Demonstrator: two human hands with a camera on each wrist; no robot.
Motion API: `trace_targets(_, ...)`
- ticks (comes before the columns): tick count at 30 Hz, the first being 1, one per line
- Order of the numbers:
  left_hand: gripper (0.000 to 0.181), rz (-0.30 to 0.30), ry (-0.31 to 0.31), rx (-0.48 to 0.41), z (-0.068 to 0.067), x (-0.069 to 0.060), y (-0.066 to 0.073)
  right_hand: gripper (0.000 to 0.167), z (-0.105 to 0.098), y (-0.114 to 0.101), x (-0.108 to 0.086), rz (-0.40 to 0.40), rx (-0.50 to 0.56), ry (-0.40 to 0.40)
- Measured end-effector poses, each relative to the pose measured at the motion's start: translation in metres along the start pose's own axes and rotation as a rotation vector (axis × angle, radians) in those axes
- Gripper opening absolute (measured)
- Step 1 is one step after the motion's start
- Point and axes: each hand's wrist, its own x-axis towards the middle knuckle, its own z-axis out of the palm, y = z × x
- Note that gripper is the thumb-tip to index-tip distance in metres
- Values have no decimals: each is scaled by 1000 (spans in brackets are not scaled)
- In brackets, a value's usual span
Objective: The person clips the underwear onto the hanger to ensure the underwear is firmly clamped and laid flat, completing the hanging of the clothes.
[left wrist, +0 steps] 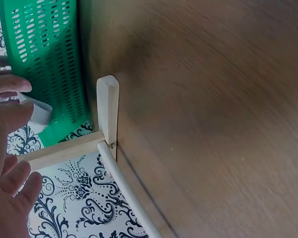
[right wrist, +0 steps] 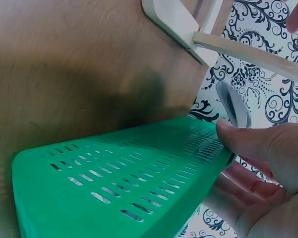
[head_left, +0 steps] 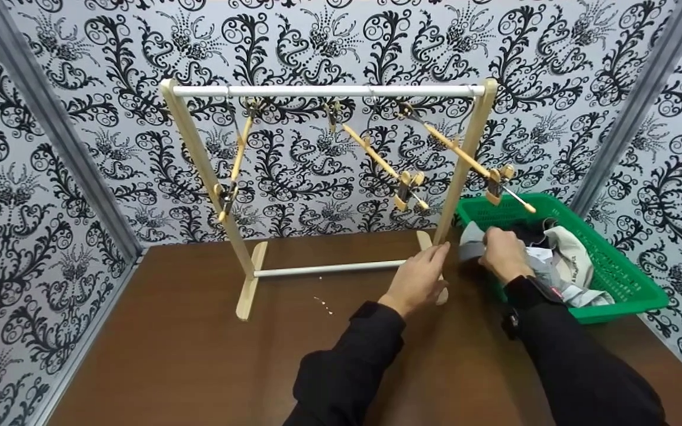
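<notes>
At the near left rim of a green basket [head_left: 628, 305], my right hand [head_left: 504, 254] pinches a grey cloth [head_left: 472, 241] between thumb and fingers. The right wrist view shows the thumb pressed on the grey cloth [right wrist: 233, 105] just above the basket's edge. My left hand [head_left: 417, 279] is beside the lower right post of a wooden rack [head_left: 459, 177], its fingers extended and nothing in its grasp. The left wrist view shows the left hand's spread fingers [left wrist: 21, 184] near that post; whether they touch it I cannot tell.
Three wooden clip hangers, a left one [head_left: 238, 155], a middle one [head_left: 376, 157] and a right one [head_left: 465, 157], hang from the rack's white top bar [head_left: 317, 90]. More clothes [head_left: 572, 257] lie in the basket. Small pale specks dot the brown table [head_left: 199, 367]. Patterned walls stand behind and at both sides.
</notes>
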Motion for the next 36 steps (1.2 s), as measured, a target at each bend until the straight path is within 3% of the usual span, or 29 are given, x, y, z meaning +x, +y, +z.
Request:
trace_targets(3, 72, -7, 4, -5, -1, -3, -2, 14, -3, 0, -2, 22, -2, 81)
trace_targets(8, 68, -12, 13, -1, -8, -7, -6, 22, -16, -3, -4, 74, 52, 222)
trace_targets(10, 66, -4, 41, 12, -12, -7, -9, 24, -23, -5, -5, 47, 77, 272)
trace_targets(14, 66, 7, 138, 7, -20, -5, -15, 26, -35, -14, -7, -81, 76, 370)
trace_targets(21, 68, 30, 300, -150, -33, 0, -13, 21, -40, -50, -21, -294, 98, 345)
trace_targets(27, 53, 53, 369, -189, -42, -2, -10, 19, -33, -73, -35, -461, 80, 380)
trace_targets(30, 45, 47, 388, -191, -45, -6, -10, 19, -29, -79, -39, -490, 88, 368)
trace_targets(36, 52, 30, 365, -150, -47, -15, -13, 19, -27, -85, -45, -457, 137, 315)
